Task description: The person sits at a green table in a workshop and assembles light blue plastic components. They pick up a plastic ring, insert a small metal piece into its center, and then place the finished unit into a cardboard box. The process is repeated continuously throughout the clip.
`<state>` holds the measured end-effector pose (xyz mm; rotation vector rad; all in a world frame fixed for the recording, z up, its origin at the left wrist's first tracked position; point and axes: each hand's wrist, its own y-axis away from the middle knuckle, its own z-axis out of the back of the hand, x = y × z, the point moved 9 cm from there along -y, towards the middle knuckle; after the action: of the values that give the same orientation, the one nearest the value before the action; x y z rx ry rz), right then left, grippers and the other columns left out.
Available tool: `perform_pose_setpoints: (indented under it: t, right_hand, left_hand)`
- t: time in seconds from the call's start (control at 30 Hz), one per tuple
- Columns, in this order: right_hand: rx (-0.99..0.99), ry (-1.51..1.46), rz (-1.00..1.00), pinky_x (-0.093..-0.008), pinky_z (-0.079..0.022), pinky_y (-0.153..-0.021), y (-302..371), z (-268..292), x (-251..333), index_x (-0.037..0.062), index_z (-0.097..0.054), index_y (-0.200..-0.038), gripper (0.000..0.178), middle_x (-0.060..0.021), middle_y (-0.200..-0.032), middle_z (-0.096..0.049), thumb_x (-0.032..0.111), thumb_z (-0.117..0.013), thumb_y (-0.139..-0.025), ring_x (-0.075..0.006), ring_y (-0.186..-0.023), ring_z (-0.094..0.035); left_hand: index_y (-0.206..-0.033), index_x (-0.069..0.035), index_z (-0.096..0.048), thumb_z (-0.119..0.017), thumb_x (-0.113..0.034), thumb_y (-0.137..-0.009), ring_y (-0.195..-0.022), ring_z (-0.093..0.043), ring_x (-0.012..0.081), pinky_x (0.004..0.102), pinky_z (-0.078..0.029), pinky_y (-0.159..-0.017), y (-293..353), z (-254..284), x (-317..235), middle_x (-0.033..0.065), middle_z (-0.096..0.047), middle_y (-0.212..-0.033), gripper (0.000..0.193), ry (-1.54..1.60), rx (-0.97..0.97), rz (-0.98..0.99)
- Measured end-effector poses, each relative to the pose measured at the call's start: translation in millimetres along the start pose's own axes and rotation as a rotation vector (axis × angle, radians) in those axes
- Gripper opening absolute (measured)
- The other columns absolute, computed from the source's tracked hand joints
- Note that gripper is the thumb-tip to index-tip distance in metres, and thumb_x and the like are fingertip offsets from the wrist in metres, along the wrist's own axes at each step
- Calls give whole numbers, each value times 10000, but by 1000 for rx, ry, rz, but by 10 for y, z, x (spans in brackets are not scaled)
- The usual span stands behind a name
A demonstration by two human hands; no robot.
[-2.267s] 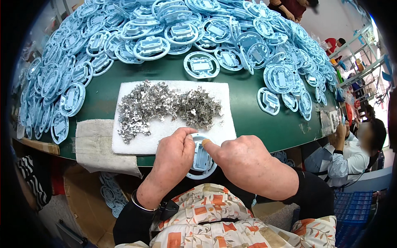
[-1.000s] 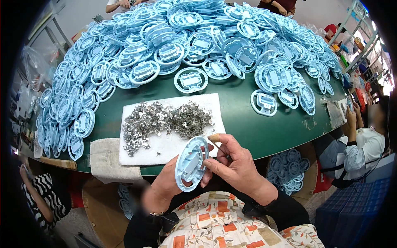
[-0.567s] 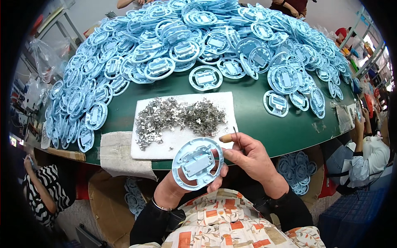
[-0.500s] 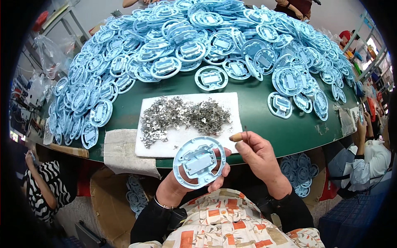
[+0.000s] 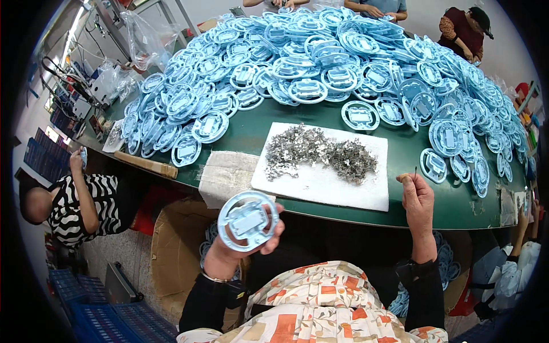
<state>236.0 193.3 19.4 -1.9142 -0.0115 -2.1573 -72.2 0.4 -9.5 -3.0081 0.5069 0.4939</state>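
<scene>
My left hand (image 5: 222,258) grips a round light-blue plastic part (image 5: 247,222) by its rim, just in front of the table edge. The part has an open ring and a raised block in its middle. My right hand (image 5: 419,206) is closed in a pinch at the table edge, apart from the part. A thin dark pin-like thing (image 5: 416,170) sticks up from its fingertips; its exact kind is too small to tell. Between the hands, small silvery metal pieces (image 5: 353,163) lie heaped on a white foam pad (image 5: 320,193).
A large pile of similar blue parts (image 5: 309,91) covers the far side of the green table (image 5: 240,137). Left of the pad lie a greyish cloth (image 5: 229,174) and a wooden strip (image 5: 146,164). A cardboard box (image 5: 177,240) stands below the edge. Other people are around the table.
The view has swung left. My hands have moved farther apart: the left one has carried the blue part leftward, and the right one is no longer beside it.
</scene>
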Motion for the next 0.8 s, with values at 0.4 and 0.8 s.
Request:
perform_pose_setpoints:
  t: [0.4,0.8]
  right_hand:
    - [0,120,95,-187,-334,-555,31,5,-22,-13,-685,-1008,233,86,-711,-522,201,-597,-1040,1,-619,-419]
    - [41,232,137,-253,-455,-585,36,-99,176,-30,-698,-979,179,-37,-686,-613,138,-638,-992,-77,-621,-529]
  left_hand:
    - [-1366,-29,-551,-443,-305,-1050,-708,-642,218,355,-526,-628,2897,1807,-1059,137,-694,-976,433,-673,-1127,-17]
    - [-975,46,-688,-616,-72,-945,-708,-638,140,286,-498,-616,330,-621,-1390,114,-685,-805,142,-2101,-912,-416]
